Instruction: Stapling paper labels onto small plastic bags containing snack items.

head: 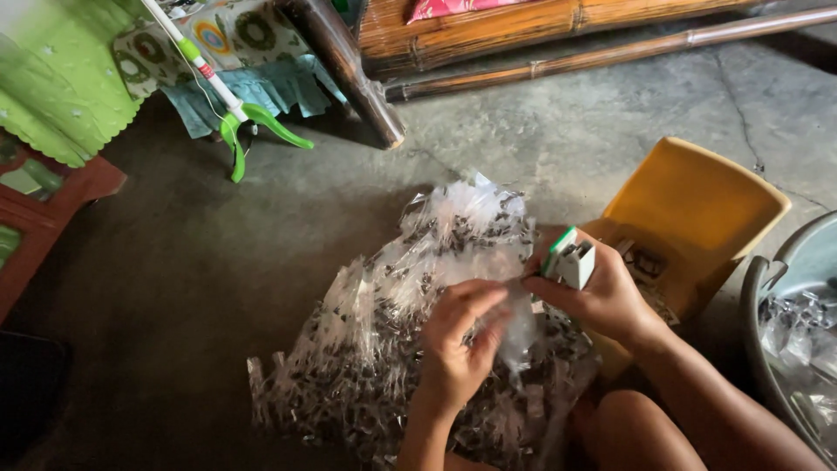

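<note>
Hands point(523, 318) w/ plastic packets point(392, 349), yellow chair point(697, 205) beside, basin point(772, 288) nearby

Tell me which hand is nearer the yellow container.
Right. The right hand, gripping a small white-and-green tool, sits beside the yellow container; the left hand pinches a clear packet farther away.

looks like a home, floor-level piecework spot. bare cracked concrete floor point(261, 235), bamboo furniture frame point(523, 35) with a pink cushion point(445, 7), green scalloped cloth point(52, 78) and patterned fabric point(235, 35), green-footed mop point(244, 122) leaning by. yellow plastic stool point(697, 209) and grey basin point(785, 270) beside a heap of small clear packets point(392, 349).
</note>
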